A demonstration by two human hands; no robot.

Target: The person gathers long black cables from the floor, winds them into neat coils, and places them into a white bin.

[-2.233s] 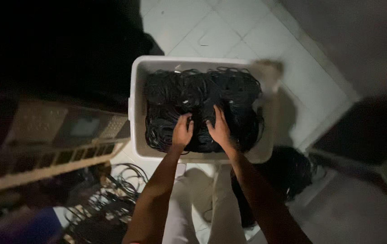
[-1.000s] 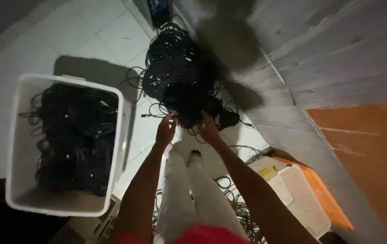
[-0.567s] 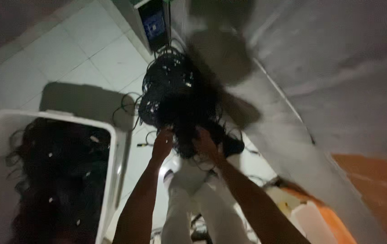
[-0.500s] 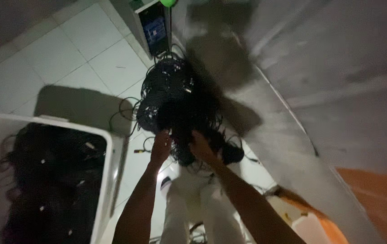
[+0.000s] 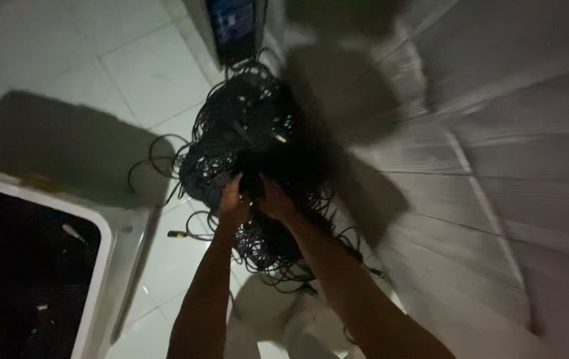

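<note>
Since the earlier frame both hands have pushed further into the heap, and the white bin point(image 5: 108, 266) has slid toward the left edge. Left hand point(image 5: 233, 203) and right hand point(image 5: 272, 199) are each clamped on the black cable tangle point(image 5: 244, 139), which lies on the tiled floor point(image 5: 145, 73) beside the wall: dense, looped, connectors showing.

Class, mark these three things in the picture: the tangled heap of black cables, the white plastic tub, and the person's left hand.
tangled heap of black cables point(image 5: 244, 133), head view, on the upper coils.
white plastic tub point(image 5: 102, 256), head view, on its right rim.
left hand point(image 5: 232, 203), head view, on the back of the hand gripping the cables.
</note>
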